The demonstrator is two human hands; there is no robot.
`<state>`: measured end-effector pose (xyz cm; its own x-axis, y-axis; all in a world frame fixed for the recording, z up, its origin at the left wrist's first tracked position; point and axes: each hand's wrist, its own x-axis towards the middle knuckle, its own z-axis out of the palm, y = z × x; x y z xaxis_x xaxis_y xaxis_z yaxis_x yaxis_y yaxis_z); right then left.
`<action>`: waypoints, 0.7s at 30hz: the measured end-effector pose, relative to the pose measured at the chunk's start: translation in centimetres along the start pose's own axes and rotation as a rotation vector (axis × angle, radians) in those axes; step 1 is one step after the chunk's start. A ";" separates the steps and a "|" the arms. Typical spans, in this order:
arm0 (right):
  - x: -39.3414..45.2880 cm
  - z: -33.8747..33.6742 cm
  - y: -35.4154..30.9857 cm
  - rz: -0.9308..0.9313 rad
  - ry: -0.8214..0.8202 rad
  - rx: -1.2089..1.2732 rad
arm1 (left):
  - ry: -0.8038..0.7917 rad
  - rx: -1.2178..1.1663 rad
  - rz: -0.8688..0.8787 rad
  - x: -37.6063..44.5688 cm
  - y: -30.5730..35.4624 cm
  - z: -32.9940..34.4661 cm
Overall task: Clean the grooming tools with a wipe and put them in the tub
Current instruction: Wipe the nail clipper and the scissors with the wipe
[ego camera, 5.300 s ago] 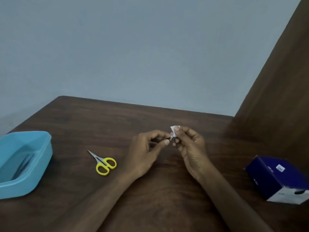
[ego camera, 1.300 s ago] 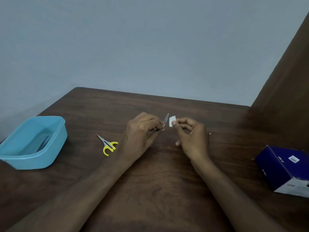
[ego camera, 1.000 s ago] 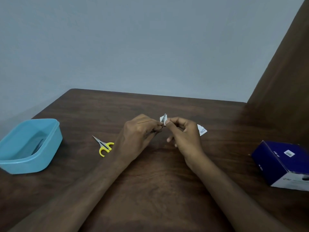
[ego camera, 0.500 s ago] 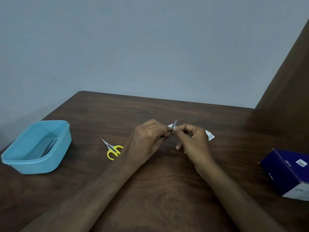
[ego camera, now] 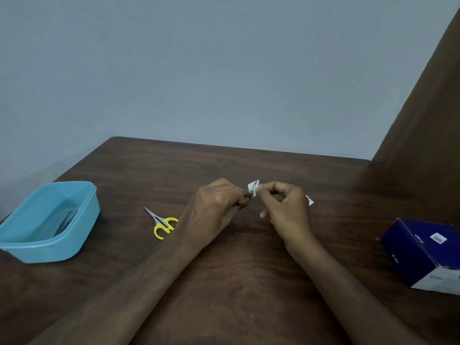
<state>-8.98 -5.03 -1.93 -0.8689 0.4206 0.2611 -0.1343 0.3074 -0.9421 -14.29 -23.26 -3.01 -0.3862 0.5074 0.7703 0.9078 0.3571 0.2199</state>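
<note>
My left hand [ego camera: 216, 210] pinches a small metal grooming tool, mostly hidden by the fingers and the wipe. My right hand [ego camera: 286, 210] holds a small white wipe [ego camera: 253, 187] folded around the tool's tip between thumb and forefinger. Both hands hover just above the middle of the dark wooden table [ego camera: 236, 282]. Small scissors with yellow handles [ego camera: 161, 224] lie on the table left of my left hand. The light blue tub [ego camera: 82, 235] stands at the left edge, with a dark slim tool lying inside.
A dark blue cardboard box [ego camera: 423, 247] sits at the right edge of the table. A torn white wrapper [ego camera: 309, 200] lies behind my right hand. A brown wooden panel [ego camera: 423, 145] rises at the right, a grey wall behind.
The wipe, held apart from the tool's tip 1.3 s ago, is now wrapped around the tip. Both hands stay close together at the table's middle; the camera view shifted slightly.
</note>
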 end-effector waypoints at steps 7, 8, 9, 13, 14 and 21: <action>0.4 -0.6 -0.6 -0.072 0.181 0.192 | -0.014 0.102 -0.025 -0.3 0.1 -0.1; 0.4 -0.6 -0.6 -0.077 0.158 0.182 | -0.002 0.143 -0.032 -0.2 0.3 -0.2; 0.3 -0.6 -0.5 -0.083 0.128 0.145 | 0.010 0.180 -0.038 -0.1 0.6 -0.3; 0.2 -0.3 0.5 -0.132 0.028 -0.177 | 0.041 0.273 -0.014 0.2 1.4 -0.7; 0.2 -0.3 0.5 -0.138 0.034 -0.229 | 0.048 0.291 -0.001 0.2 1.5 -0.8; 0.9 -0.8 0.9 -0.072 0.244 -0.180 | 0.099 0.314 0.008 0.1 1.3 -0.3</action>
<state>-9.50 -3.74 -2.37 -0.7175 0.5778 0.3889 -0.0859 0.4806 -0.8727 -13.11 -22.98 -2.42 -0.3475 0.4378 0.8292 0.8102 0.5853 0.0305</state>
